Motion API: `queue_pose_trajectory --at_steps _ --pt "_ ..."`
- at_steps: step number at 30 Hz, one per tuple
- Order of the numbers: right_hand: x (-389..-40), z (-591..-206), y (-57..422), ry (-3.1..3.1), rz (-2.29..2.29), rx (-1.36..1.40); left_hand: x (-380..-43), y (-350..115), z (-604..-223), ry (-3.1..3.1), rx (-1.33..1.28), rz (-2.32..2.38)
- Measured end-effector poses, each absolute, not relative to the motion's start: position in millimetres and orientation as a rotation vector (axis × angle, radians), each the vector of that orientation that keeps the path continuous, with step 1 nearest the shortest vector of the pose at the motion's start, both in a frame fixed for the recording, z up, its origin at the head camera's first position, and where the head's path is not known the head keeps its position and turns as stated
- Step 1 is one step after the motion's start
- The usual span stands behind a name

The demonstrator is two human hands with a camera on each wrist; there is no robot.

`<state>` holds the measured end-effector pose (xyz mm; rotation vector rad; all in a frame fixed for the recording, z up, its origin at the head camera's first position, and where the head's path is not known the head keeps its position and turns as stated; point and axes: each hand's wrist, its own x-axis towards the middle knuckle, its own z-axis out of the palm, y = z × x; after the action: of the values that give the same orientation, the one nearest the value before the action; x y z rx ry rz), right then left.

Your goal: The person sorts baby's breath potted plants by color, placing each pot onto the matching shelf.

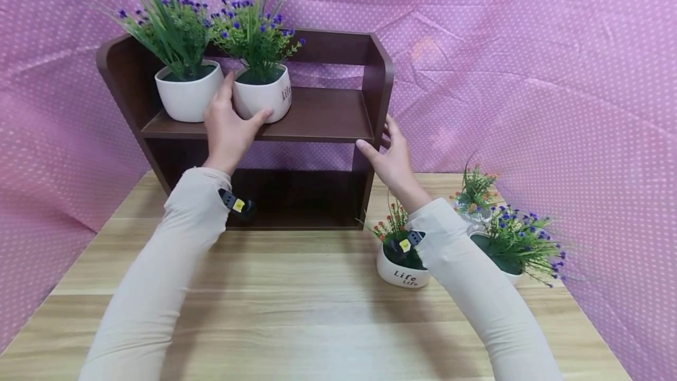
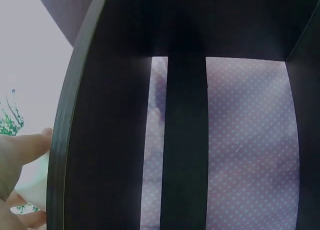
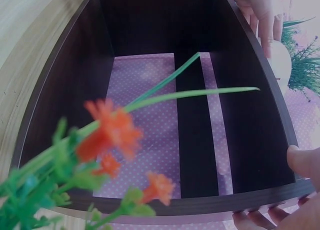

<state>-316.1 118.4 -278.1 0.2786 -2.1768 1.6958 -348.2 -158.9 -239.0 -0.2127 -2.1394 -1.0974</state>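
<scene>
A dark brown two-tier shelf [image 1: 330, 112] stands on the wooden table. On its upper board sit two white pots of artificial greenery with purple flowers. My left hand [image 1: 228, 128] holds the right-hand potted plant [image 1: 260, 97], thumb at its front and fingers on its left side, between it and the other potted plant [image 1: 186, 97]. My right hand [image 1: 392, 160] grips the shelf's right side panel [image 1: 382, 84], its thumb at the front edge and fingers round the outside. In the right wrist view, that thumb [image 3: 304, 160] lies against the panel's edge.
Below my right forearm, a white "Life" pot with orange flowers [image 1: 403, 275] stands on the table [image 1: 296, 304]. Further right are a purple-flowered pot [image 1: 520, 246] and another orange-flowered plant [image 1: 474, 190]. Pink dotted cloth [image 1: 529, 75] hangs behind and at the sides.
</scene>
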Motion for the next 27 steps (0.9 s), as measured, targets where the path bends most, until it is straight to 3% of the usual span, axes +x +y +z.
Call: queue_pose_trajectory --at_steps 27 --pt "-316 -278 119 -2.199 1.658 0.277 -348 -141 -244 -2.109 -0.176 -1.002"
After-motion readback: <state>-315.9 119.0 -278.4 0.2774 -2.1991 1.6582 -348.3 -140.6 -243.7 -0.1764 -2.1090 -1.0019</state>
